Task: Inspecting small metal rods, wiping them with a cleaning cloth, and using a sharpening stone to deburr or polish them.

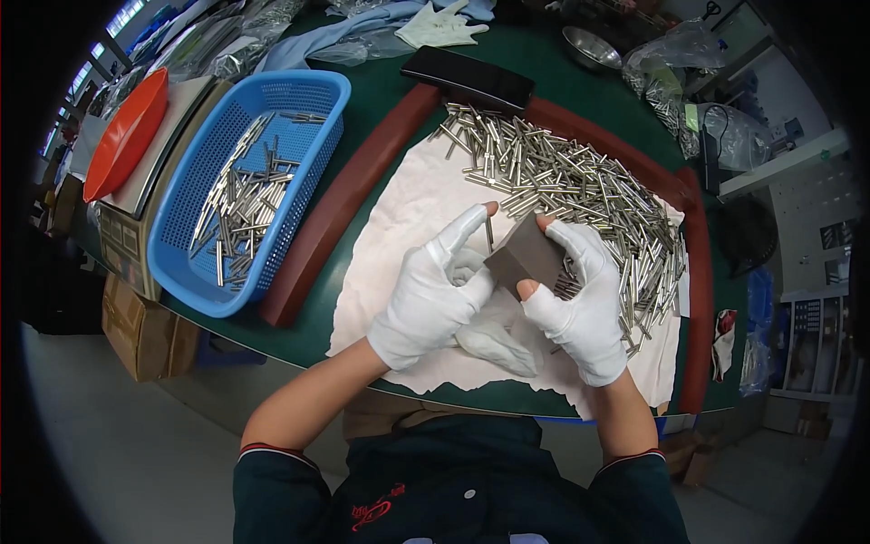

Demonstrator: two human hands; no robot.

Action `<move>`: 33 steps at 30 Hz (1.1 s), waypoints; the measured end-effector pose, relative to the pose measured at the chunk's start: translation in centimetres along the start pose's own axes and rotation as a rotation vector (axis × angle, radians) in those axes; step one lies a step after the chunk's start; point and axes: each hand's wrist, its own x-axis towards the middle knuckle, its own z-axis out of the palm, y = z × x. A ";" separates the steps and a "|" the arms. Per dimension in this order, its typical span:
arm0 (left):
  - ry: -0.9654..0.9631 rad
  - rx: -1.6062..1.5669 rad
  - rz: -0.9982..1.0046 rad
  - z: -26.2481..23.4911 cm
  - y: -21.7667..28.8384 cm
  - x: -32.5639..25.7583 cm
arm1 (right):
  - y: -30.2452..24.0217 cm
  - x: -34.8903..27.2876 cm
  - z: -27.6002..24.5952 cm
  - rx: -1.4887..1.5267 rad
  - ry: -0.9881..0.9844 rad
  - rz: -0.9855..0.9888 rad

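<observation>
My right hand (584,304), in a white glove with bare fingertips, grips a grey-brown rectangular block (527,256) between thumb and fingers. Close to the block's left side, my left hand (433,288), gloved the same way, holds a slim metal pin (489,234) below its raised index fingertip. The glove partly hides the lower end of that pin. Beneath both hands lies a pale pink cloth (385,263), with a crumpled white glove or rag (497,347) near its front edge. A large heap of shiny metal pins (580,186) covers the cloth's far and right parts.
Brown-red padded bars (358,204) border the cloth. On the left stand a blue plastic basket (308,145) with more pins and an orange-red tray (129,136). A black phone (467,77) rests on the far bar. Farther back are a metal bowl (591,47) and a white glove (441,25).
</observation>
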 end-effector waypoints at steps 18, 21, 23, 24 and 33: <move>0.020 -0.039 -0.022 0.2 0.5 -0.2 | -0.1 0.7 -0.1 -0.073 -0.038 0.204; 0.009 -0.052 -0.047 0.2 0.0 0.0 | -0.6 0.7 -0.3 -0.013 -0.027 0.172; 0.015 0.005 0.017 0.3 0.0 0.0 | -0.8 0.5 -0.2 0.040 -0.050 0.129; 0.002 -0.052 -0.013 0.3 0.3 -0.1 | -0.9 0.7 -0.3 0.043 -0.058 0.180; -0.003 0.034 0.028 0.1 0.2 -0.3 | -0.6 0.7 -0.6 -0.046 -0.070 0.128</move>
